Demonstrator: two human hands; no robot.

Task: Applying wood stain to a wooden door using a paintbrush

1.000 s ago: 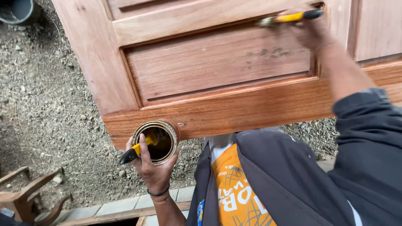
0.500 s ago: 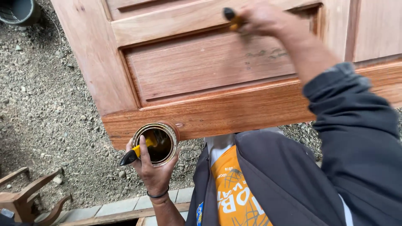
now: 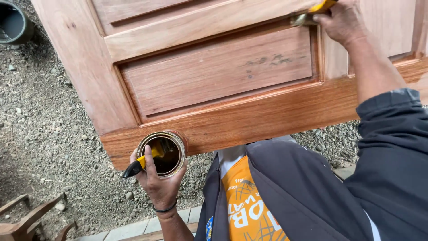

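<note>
1. Nearest, at the bottom right, the person's dark jacket (image 3: 356,187) fills the corner, open over an orange shirt (image 3: 247,205) with pale print.
2. At the bottom left stands part of a brown wooden chair frame (image 3: 26,221) on the gravel, and a strip of pale paving tiles (image 3: 133,230) runs along the near edge.
3. The left hand (image 3: 158,183) is closed around a round tin (image 3: 162,152) of dark liquid, held from below, with the thumb pinning a second brush (image 3: 142,163), yellow and black handled, across the tin's left rim. A dark band sits on that wrist.
4. The tin hangs just in front of the near bottom edge of the wooden door (image 3: 214,71), partly covering its lower rail.
5. Grey gravel ground (image 3: 49,134) spreads to the left, well below the door.
6. The door lies across the middle, with a recessed panel bearing faint dark scribbles right of its centre.
7. Far right, the right hand (image 3: 341,20) is closed on a yellow-handled paintbrush (image 3: 310,15), its bristles touching the moulding at the panel's upper right corner. The forearm crosses the door's right stile and hides part of it.
8. Far left, in the top corner, a dark grey bucket (image 3: 13,24) sits on the gravel.
</note>
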